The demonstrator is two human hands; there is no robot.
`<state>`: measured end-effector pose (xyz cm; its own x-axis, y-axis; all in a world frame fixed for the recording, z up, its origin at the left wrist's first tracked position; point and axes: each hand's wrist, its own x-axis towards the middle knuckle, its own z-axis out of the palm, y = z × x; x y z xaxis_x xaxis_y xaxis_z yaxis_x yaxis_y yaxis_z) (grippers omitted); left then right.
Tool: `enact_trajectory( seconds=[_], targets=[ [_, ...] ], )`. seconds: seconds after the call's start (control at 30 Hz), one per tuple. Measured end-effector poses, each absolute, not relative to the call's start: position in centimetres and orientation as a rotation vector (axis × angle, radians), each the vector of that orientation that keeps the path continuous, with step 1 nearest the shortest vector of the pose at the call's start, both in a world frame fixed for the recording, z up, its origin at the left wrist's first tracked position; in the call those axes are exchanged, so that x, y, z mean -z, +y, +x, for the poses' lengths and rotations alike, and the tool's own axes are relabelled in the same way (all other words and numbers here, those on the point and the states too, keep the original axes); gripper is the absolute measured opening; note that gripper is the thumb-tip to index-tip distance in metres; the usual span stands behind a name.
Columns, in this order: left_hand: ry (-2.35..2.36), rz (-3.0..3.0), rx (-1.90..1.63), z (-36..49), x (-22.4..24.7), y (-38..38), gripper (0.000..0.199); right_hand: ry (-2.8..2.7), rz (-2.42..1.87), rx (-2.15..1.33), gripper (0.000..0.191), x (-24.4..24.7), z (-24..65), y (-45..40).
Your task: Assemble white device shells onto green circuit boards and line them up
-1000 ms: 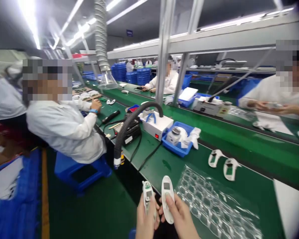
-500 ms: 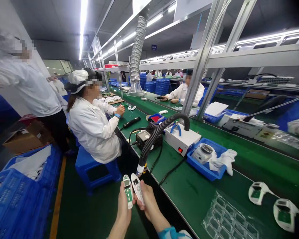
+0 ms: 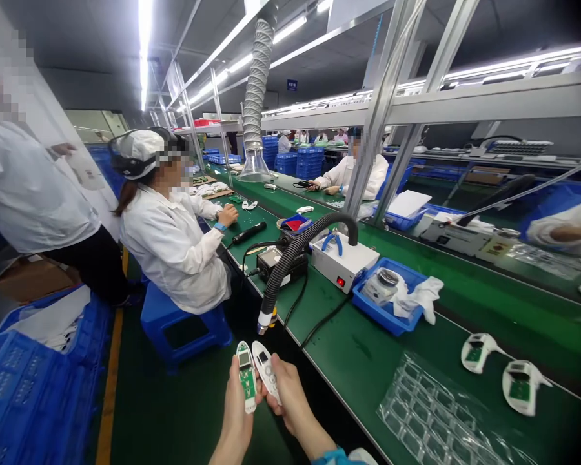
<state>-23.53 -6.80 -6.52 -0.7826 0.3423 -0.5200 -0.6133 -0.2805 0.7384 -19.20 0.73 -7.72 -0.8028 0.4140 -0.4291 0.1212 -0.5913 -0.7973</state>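
My left hand [image 3: 235,407] holds a white casing half with a green circuit board [image 3: 246,378] in it, its board side facing me. In my right hand [image 3: 293,397] is a white cover [image 3: 266,372] with a dark window and round button openings. The two parts are held upright side by side, their top ends nearly touching, beyond the bench's near edge. Just above them hangs the nozzle of a black flexible hose [image 3: 286,261]. Fingertips behind the parts are partly hidden.
On the green bench [image 3: 348,361] are a white box with a red switch [image 3: 341,258], a blue tray [image 3: 385,316], a clear blister sheet [image 3: 430,413] and two white housings [image 3: 520,387]. A person [image 3: 174,239] sits at left; blue crates [image 3: 39,394] stand lower left.
The view has shifted slightly, so the bench items appear further left. Both hands still hold their parts side by side. The standing person at left has moved toward the frame's edge.
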Motion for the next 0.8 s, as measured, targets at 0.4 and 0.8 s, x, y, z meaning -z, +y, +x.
enact_trajectory(
  seconds=[0.4,0.8],
  targets=[
    [1.271,-0.246,-1.86,-15.2,2.7,-6.5,0.051,-0.65,-0.788,-2.583,0.05,2.3,-4.0,0.6],
    [1.266,-0.181,-1.778,-13.4,0.5,-6.1,0.054,-0.604,-0.836,-2.573,0.05,1.4,-1.1,-0.3]
  ],
)
